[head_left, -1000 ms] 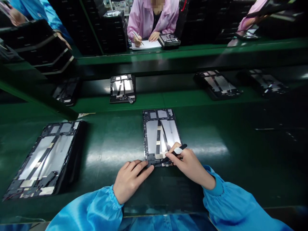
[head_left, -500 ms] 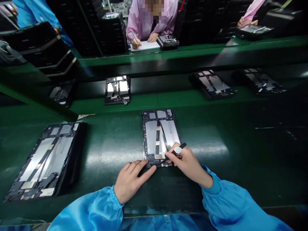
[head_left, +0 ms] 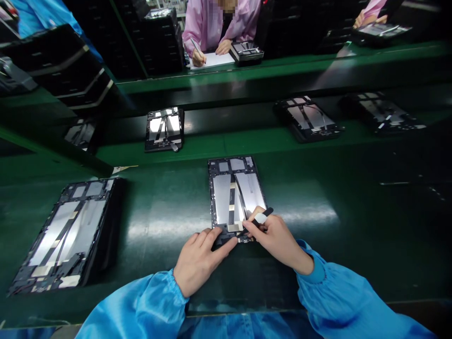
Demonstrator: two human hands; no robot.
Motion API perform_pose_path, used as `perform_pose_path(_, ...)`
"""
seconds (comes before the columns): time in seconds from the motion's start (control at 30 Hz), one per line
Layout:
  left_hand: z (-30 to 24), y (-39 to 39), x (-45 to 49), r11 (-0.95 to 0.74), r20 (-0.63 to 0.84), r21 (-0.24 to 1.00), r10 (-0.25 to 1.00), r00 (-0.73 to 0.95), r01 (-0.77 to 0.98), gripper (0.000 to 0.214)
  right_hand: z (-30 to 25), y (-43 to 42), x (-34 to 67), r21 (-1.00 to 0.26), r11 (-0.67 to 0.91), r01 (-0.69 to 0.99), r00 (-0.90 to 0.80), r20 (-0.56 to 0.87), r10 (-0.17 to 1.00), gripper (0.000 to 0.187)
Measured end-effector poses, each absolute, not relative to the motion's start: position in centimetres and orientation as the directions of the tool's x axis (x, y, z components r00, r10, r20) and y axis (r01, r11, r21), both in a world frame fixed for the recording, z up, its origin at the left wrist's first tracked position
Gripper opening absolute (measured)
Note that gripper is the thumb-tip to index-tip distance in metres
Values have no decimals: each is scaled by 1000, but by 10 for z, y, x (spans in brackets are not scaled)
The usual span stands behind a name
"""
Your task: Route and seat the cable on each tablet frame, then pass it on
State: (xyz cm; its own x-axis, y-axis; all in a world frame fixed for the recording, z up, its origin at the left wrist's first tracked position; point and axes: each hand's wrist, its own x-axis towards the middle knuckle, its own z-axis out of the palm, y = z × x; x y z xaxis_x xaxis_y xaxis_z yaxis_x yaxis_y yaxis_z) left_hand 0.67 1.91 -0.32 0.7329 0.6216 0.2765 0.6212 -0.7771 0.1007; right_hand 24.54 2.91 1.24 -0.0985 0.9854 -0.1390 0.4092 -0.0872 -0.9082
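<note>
Two hands close — L hand (head_left: 201, 261) flat on tablet frame (head_left: 221, 197), R hand (head_left: 273, 240) gripping black tool (head_left: 267, 212)

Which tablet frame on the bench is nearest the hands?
The centre tablet frame: the left hand and the right hand, holding a black tool, are at its lower edge. The frame to its left lies apart, untouched.

Head-worn camera is looking forward and down at the tablet chassis (head_left: 222, 197) from close behind it, facing its far end.
</note>
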Motion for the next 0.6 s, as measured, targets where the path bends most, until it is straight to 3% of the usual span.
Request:
perform_pose_path(0.17,-2,27,-8,-830,361,242,558,747,502,27,10,28,247,-934,-39,355,-97,-78,992,24)
perform_pose_path(0.27,1,28,1,-859,399,158,507,764,487,27,8,24,248,-933,108,344,17,121,993,22)
perform_pose_path(0.33,1,39,20,-871,337,83,482,809,484,34,4,20,251,-900,219,376,177,302,937,17)
perform_pose_path(0.4,0,65,43,-843,217,53,532,818,535,38,-4,18,252,-888,275,369,287,390,875,11)
perform_pose_path(0.47,-2,110,66,-767,145,57,639,755,639,38,-13,20,252,-884,288,368,273,399,876,12)
perform_pose_path(0.6,-2,222,95,-609,199,45,782,590,792,37,-25,29,248,-871,284,401,146,367,919,17)
